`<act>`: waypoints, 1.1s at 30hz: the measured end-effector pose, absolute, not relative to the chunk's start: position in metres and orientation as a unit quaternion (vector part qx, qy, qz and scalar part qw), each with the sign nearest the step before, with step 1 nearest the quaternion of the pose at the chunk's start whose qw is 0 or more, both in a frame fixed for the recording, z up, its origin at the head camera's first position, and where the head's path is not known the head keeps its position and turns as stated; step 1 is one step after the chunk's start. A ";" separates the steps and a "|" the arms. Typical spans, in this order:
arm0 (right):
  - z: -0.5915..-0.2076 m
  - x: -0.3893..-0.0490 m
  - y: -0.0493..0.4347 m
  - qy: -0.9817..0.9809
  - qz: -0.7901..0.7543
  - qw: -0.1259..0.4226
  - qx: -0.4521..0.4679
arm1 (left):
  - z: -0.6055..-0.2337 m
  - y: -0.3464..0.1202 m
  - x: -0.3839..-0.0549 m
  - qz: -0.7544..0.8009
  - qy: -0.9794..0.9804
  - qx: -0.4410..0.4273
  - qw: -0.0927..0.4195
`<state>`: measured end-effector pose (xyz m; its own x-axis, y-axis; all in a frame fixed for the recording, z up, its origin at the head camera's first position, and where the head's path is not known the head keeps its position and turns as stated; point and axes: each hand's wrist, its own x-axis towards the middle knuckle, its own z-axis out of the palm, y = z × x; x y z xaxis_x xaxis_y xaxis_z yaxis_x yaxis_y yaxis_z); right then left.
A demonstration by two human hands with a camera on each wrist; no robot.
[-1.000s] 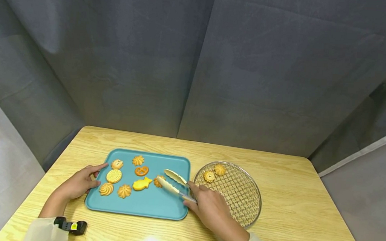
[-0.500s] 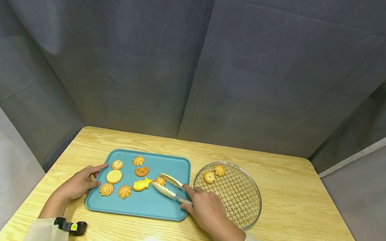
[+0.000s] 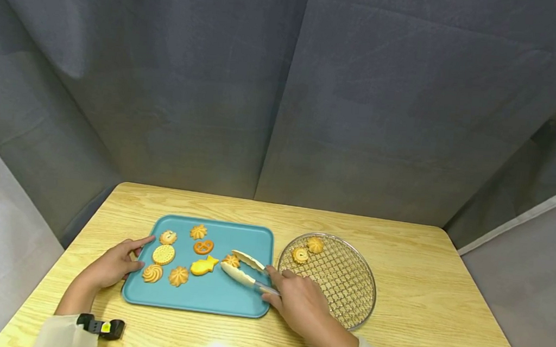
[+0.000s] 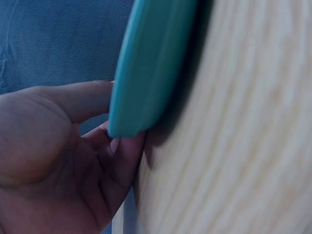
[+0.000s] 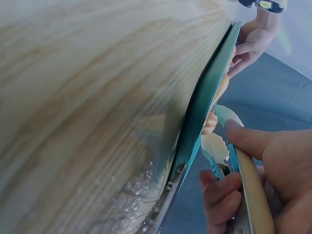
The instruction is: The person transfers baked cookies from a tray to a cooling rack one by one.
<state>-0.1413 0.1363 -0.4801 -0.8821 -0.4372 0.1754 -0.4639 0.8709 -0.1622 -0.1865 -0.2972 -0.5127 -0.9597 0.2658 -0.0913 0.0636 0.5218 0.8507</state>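
Note:
My left hand [image 3: 113, 265] holds the left edge of the blue tray [image 3: 214, 300]. In the left wrist view, the thumb lies on the rim of the tray [image 4: 146, 73] and other fingers reach beneath it. My right hand [image 3: 301, 301] grips tongs [image 3: 238, 275] with pale scalloped tips. Those tips are spread on either side of a flower-shaped cookie [image 3: 230, 260] on the tray. Just left of it lie a yellow fish-shaped cookie [image 3: 204, 265] and a pretzel [image 3: 203, 246]. In the right wrist view, the tongs [image 5: 215, 147] reach close to the tray's edge.
Several other cookies sit on the tray, among them a swirl [image 3: 153, 273] and a dotted round one [image 3: 164, 254]. A round wire rack [image 3: 343, 276] to the right bears a ring-shaped cookie [image 3: 300, 255] and a flower-shaped one [image 3: 315, 245]. Everything rests on a wooden table [image 3: 424, 310].
My right hand has brought the tongs slightly left, and their tips now flank the flower-shaped cookie instead of overlapping it. My left hand stays at the tray's edge.

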 end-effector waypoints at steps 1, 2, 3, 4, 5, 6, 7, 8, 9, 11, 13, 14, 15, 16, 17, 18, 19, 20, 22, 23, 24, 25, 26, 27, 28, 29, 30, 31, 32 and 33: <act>-0.479 -0.141 0.137 -0.965 0.102 0.066 0.234 | -0.513 -0.297 -0.187 0.480 0.866 0.096 0.106; -0.479 -0.140 0.138 -0.965 0.103 0.064 0.233 | -0.513 -0.297 -0.187 0.480 0.865 0.097 0.106; -0.478 -0.139 0.139 -0.965 0.105 0.063 0.232 | -0.513 -0.297 -0.187 0.479 0.866 0.098 0.105; -0.478 -0.139 0.139 -0.965 0.107 0.062 0.231 | -0.514 -0.298 -0.187 0.479 0.866 0.098 0.105; -0.478 -0.138 0.140 -0.965 0.110 0.060 0.228 | -0.514 -0.298 -0.187 0.479 0.866 0.099 0.105; -0.477 -0.137 0.142 -0.966 0.112 0.058 0.225 | -0.514 -0.298 -0.187 0.479 0.866 0.099 0.104; -0.477 -0.136 0.143 -0.967 0.115 0.058 0.222 | -0.514 -0.298 -0.187 0.480 0.865 0.100 0.104; -0.477 -0.136 0.144 -0.967 0.118 0.059 0.220 | -0.515 -0.298 -0.187 0.480 0.865 0.101 0.104; -0.477 -0.135 0.146 -0.967 0.119 0.061 0.218 | -0.515 -0.299 -0.188 0.481 0.865 0.101 0.104; -0.477 -0.134 0.149 -0.967 0.124 0.066 0.213 | -0.515 -0.299 -0.188 0.482 0.864 0.101 0.103; -0.478 -0.133 0.151 -0.967 0.128 0.073 0.209 | -0.515 -0.299 -0.188 0.481 0.865 0.101 0.104; -0.478 -0.132 0.153 -0.967 0.129 0.076 0.207 | -0.515 -0.299 -0.188 0.480 0.865 0.101 0.104; -0.478 -0.132 0.154 -0.967 0.128 0.077 0.204 | -0.515 -0.299 -0.188 0.480 0.866 0.100 0.104; -0.477 -0.131 0.155 -0.968 0.127 0.080 0.201 | -0.515 -0.299 -0.188 0.479 0.866 0.100 0.104; -0.477 -0.130 0.156 -0.969 0.124 0.081 0.198 | -0.515 -0.299 -0.188 0.478 0.866 0.099 0.104; -0.477 -0.130 0.158 -0.970 0.121 0.082 0.195 | -0.515 -0.299 -0.188 0.478 0.867 0.099 0.104; -0.477 -0.129 0.159 -0.970 0.118 0.082 0.194 | -0.515 -0.299 -0.188 0.478 0.867 0.099 0.104; -0.477 -0.129 0.160 -0.971 0.116 0.082 0.193 | -0.515 -0.299 -0.188 0.477 0.867 0.098 0.104; -0.477 -0.128 0.163 -0.971 0.114 0.082 0.191 | -0.515 -0.299 -0.188 0.476 0.868 0.096 0.103; -0.478 -0.127 0.164 -0.972 0.114 0.082 0.190 | -0.515 -0.299 -0.188 0.476 0.868 0.096 0.102; -0.478 -0.127 0.165 -0.972 0.115 0.082 0.189 | -0.515 -0.299 -0.188 0.475 0.869 0.095 0.103; -0.478 -0.126 0.167 -0.971 0.117 0.083 0.189 | -0.515 -0.299 -0.188 0.475 0.869 0.095 0.102; -0.478 -0.126 0.169 -0.971 0.117 0.085 0.188 | -0.515 -0.299 -0.188 0.475 0.869 0.094 0.102; -0.478 -0.125 0.170 -0.972 0.118 0.086 0.187 | -0.515 -0.299 -0.188 0.475 0.869 0.094 0.102; -0.477 -0.124 0.172 -0.971 0.117 0.089 0.186 | -0.515 -0.299 -0.188 0.475 0.869 0.094 0.103; -0.477 -0.124 0.174 -0.972 0.114 0.092 0.184 | -0.515 -0.299 -0.188 0.475 0.869 0.094 0.104; -0.476 -0.123 0.176 -0.972 0.114 0.094 0.183 | -0.515 -0.299 -0.188 0.475 0.869 0.094 0.104; -0.476 -0.123 0.178 -0.972 0.113 0.096 0.181 | -0.515 -0.298 -0.188 0.475 0.869 0.094 0.104; -0.475 -0.122 0.180 -0.973 0.113 0.094 0.178 | -0.515 -0.298 -0.188 0.475 0.869 0.093 0.105; -0.475 -0.122 0.183 -0.974 0.116 0.091 0.174 | -0.515 -0.298 -0.188 0.475 0.869 0.093 0.105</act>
